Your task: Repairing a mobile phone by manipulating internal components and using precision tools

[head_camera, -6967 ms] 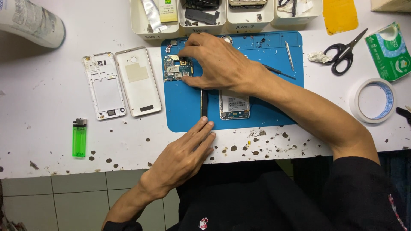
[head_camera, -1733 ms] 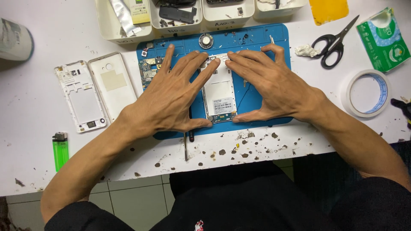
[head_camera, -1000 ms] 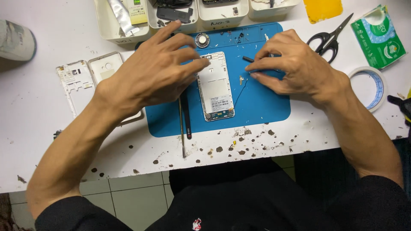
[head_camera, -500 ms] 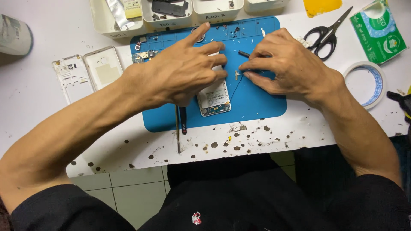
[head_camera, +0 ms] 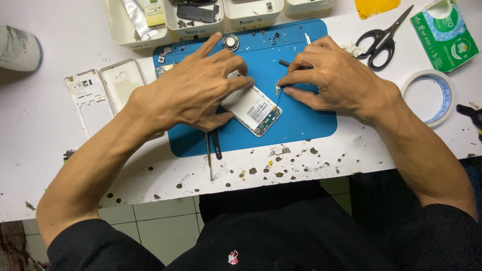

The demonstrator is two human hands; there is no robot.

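Right now the left hand [head_camera: 193, 90] lies flat, fingers spread, pressing an opened phone [head_camera: 253, 108] tilted on the blue mat [head_camera: 301, 125]. Right hand [head_camera: 334, 80] pinches a tiny pale part [head_camera: 277, 89] just beside the phone's top edge; scissors [head_camera: 381, 32] & tape roll [head_camera: 431, 97] sit off to the right.

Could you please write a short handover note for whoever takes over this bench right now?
Left hand presses flat on the opened phone, lying tilted on the blue mat.
Right hand pinches a small part at the phone's edge.
Done: back cover and white frame are off, lying left of the mat.
Left: the phone is still open; two thin tools lie at the mat's front edge.
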